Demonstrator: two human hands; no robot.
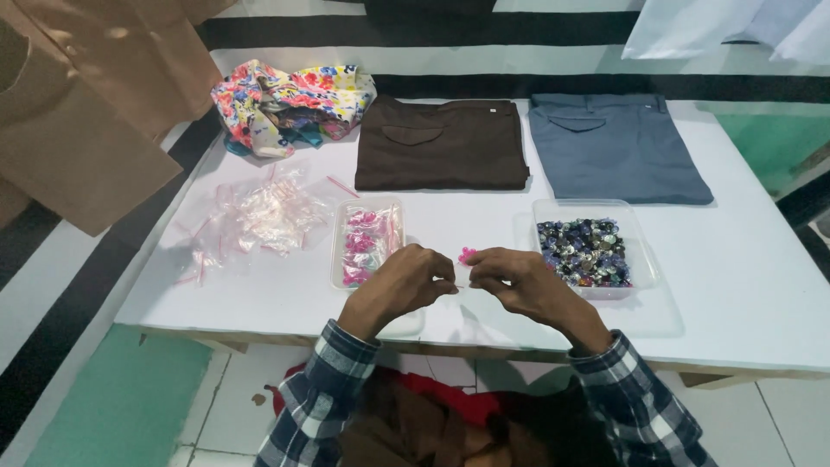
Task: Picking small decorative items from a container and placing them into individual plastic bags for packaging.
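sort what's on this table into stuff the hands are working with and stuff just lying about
In use:
left hand
right hand
small pink buttons
clear tray of pink packets

Lying about:
clear tray of dark mixed buttons
empty clear bags
folded brown trousers
folded grey-blue trousers
floral cloth

A flat white rectangular table (743, 294) carries everything. Along its far edge lie a crumpled floral cloth (290, 104) at the left corner, folded dark brown trousers (441, 143) in the middle, and folded grey-blue trousers (614, 147) toward the right. Nearer the front edge sit a heap of small clear plastic bags (255, 216), a clear tray of pink-filled bags (367, 242), and a clear tray of dark mixed buttons (588, 251).
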